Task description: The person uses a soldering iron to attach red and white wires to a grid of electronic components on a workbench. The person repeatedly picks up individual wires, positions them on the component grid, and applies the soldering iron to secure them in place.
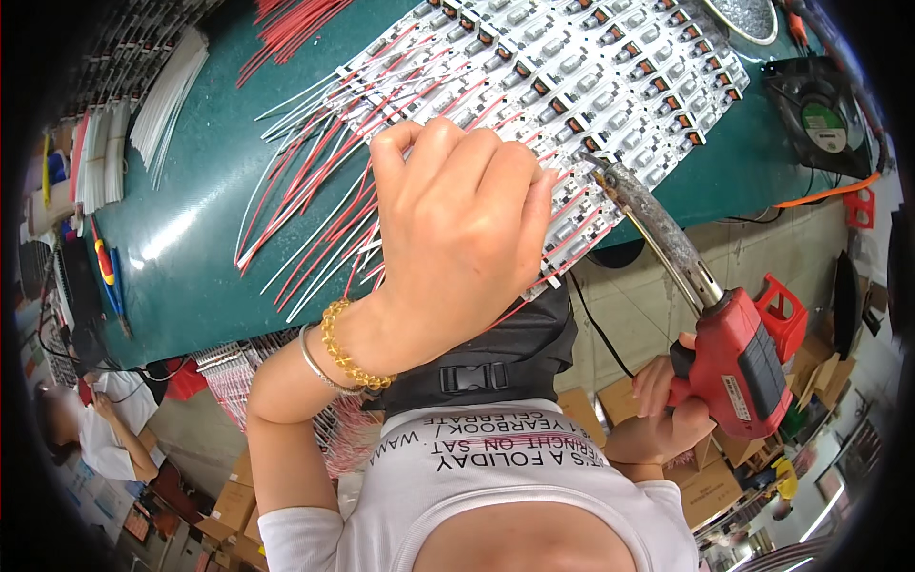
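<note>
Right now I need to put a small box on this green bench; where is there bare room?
The bare green bench lies between the white strips on the left and the red and white wire ends. The boards fill the middle and right, where the left hand and soldering iron work. The fan takes the right corner.

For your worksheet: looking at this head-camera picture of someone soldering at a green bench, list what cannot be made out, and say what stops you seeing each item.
1. Soldering gun tip: hidden behind the left hand, so contact with the circuit boards cannot be judged.
2. What the left hand pinches: fingers curl away from the camera.
3. Right hand: mostly hidden by the gun's red grip.
4. Round tray: cut off by the top edge.
5. Board parts: too small to identify.
</note>
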`<action>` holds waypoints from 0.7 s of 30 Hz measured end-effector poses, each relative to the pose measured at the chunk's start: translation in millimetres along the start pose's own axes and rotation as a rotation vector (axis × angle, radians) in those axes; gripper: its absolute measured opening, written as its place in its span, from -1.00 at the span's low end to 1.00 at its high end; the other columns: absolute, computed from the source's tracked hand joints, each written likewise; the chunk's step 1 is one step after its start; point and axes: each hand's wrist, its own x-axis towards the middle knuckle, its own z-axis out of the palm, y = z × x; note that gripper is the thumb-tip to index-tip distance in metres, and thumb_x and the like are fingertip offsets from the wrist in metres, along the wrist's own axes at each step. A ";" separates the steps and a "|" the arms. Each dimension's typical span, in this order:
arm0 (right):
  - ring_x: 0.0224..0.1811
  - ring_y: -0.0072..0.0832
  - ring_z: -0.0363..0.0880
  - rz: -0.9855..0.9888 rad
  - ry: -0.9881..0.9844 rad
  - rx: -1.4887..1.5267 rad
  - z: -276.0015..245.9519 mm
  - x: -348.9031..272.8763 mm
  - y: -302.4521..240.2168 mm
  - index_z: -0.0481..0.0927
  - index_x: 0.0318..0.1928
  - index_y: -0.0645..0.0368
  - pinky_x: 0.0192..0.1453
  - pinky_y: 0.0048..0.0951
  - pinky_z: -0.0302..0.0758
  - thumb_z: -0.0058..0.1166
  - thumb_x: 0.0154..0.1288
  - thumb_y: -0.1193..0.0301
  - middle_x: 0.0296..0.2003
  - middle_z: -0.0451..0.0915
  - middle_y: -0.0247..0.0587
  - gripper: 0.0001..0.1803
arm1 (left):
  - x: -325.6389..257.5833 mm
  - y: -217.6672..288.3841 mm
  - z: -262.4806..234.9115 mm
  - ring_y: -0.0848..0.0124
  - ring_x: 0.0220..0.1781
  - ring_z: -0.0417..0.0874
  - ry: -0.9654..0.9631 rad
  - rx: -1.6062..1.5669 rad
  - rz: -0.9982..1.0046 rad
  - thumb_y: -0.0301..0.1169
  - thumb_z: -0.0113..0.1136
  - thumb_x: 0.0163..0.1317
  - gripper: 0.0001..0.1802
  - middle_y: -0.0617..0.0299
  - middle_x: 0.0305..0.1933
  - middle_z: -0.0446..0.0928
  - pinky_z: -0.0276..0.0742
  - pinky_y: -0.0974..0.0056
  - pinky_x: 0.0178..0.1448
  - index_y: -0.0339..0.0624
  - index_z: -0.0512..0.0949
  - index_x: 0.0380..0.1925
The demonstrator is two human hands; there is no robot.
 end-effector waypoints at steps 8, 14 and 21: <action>-0.85 -0.62 0.23 0.022 0.035 0.052 -9.4 -5.4 3.5 0.23 0.11 0.48 -0.68 -0.58 0.27 -0.01 0.15 -0.21 -0.83 0.28 -0.44 -0.08 | 0.0 1.4 -1.8 0.36 -0.47 0.41 0.003 0.021 0.008 -0.53 0.33 -0.10 -0.85 0.33 -0.59 0.42 0.19 0.26 -0.15 -0.11 0.50 -0.62; -0.84 -0.60 0.23 0.008 0.039 0.059 -9.3 -9.0 4.2 0.25 0.09 0.46 -0.66 -0.57 0.28 -0.01 0.16 -0.20 -0.82 0.29 -0.42 -0.11 | -2.2 8.1 -1.6 0.35 -0.35 0.45 0.032 -0.077 -0.029 -0.53 0.33 -0.13 -0.85 0.31 -0.43 0.47 0.20 0.26 -0.12 -0.12 0.51 -0.59; -0.82 -0.57 0.26 0.047 -0.018 0.099 -13.6 -10.2 6.1 0.32 -0.06 0.40 -0.64 -0.53 0.29 0.07 0.14 -0.13 -0.81 0.31 -0.38 -0.24 | -5.2 8.7 3.8 0.34 -0.32 0.45 -0.002 -0.068 -0.016 -0.53 0.33 -0.14 -0.84 0.31 -0.42 0.48 0.20 0.25 -0.12 -0.12 0.50 -0.58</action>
